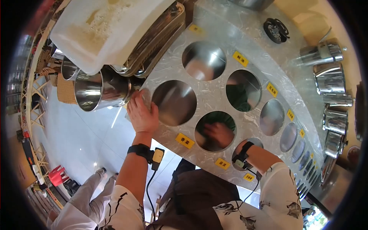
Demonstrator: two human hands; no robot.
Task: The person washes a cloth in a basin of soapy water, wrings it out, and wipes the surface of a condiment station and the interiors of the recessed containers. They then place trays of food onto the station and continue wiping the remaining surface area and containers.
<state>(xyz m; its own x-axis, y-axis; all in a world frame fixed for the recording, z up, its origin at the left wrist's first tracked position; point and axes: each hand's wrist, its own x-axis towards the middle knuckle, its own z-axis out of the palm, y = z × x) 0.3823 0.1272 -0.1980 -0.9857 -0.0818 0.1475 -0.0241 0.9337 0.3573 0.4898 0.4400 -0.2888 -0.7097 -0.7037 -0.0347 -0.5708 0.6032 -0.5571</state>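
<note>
My left hand [142, 114] lies at the left edge of the grey marbled counter [174, 67], fingers stretched out and thumb apart. It is close beside a round hole [174, 102] and a shiny steel pot [89, 91]. My right forearm reaches down into another hole near the front edge. Through the neighbouring hole, a blurred hand [219, 133], apparently my right hand [241, 147], shows below the counter top against something dark green. Its fingers are smeared, and I cannot make out anything in them. Both wrists wear black straps with small cabled devices.
More round holes with yellow labels [240, 59] run along the counter to the right. A white tub [103, 32] with cloudy liquid stands at the upper left above stacked trays. Steel canisters [329, 78] line the right wall. A person's legs [90, 197] show at the lower left.
</note>
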